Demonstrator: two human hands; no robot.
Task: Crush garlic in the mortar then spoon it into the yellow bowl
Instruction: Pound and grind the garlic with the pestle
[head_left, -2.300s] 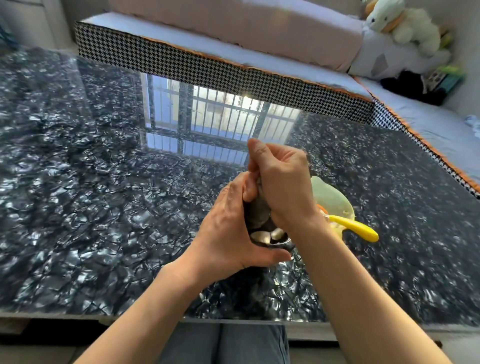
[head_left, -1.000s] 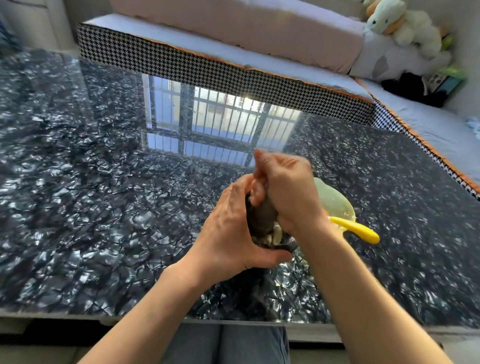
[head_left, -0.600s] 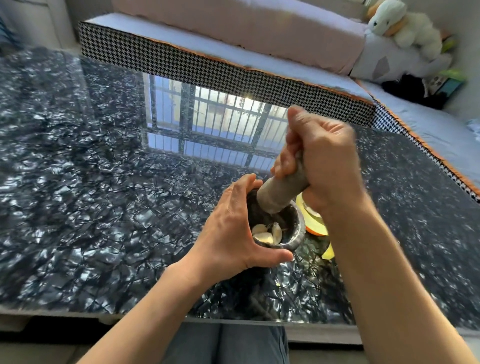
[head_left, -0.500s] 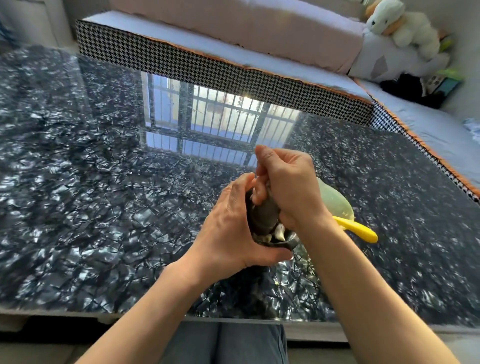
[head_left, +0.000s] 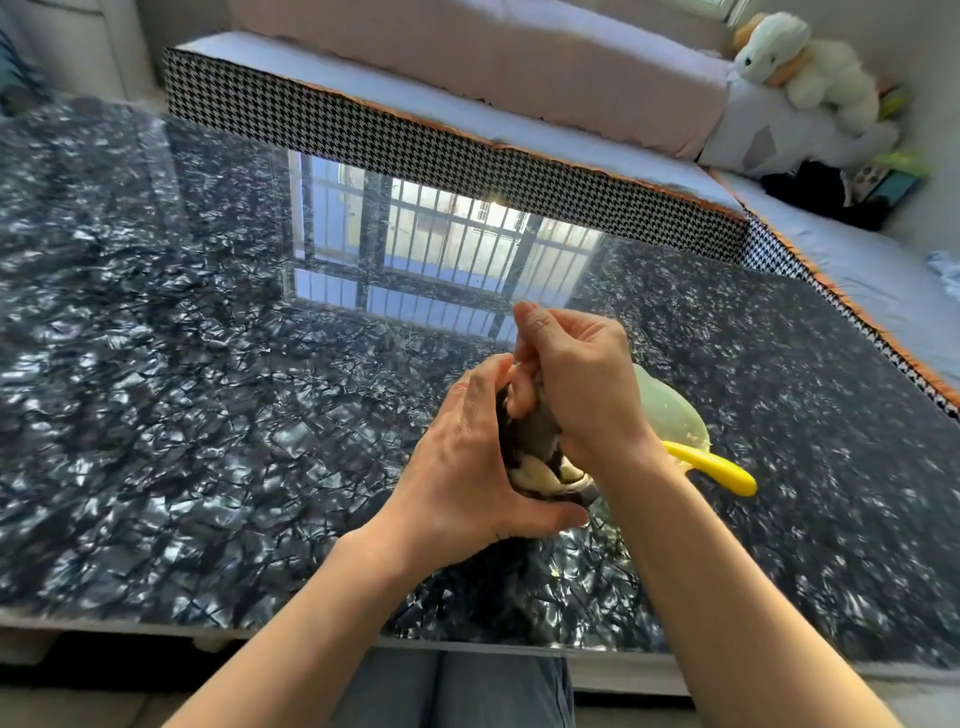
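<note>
Right fingers (head_left: 524, 395) clamped round pestle (head_left: 537, 434), seemingly near-upright in mortar (head_left: 576, 493), left fingers (head_left: 488, 379) cupping it.

Both hands (head_left: 530, 431) curled tight, L (head_left: 467, 467) under R (head_left: 582, 395).

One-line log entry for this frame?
step: crushing | left hand grips mortar | right hand grips pestle | garlic lumpy | spoon untouched

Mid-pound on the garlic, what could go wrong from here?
1. The garlic lies in big pieces near the mortar rim; a blow might flick one out.
2. The left hand wraps the rim beside the pestle, so fingers could get struck.
3. The yellow bowl sits close behind; the right hand could knock it.
</note>
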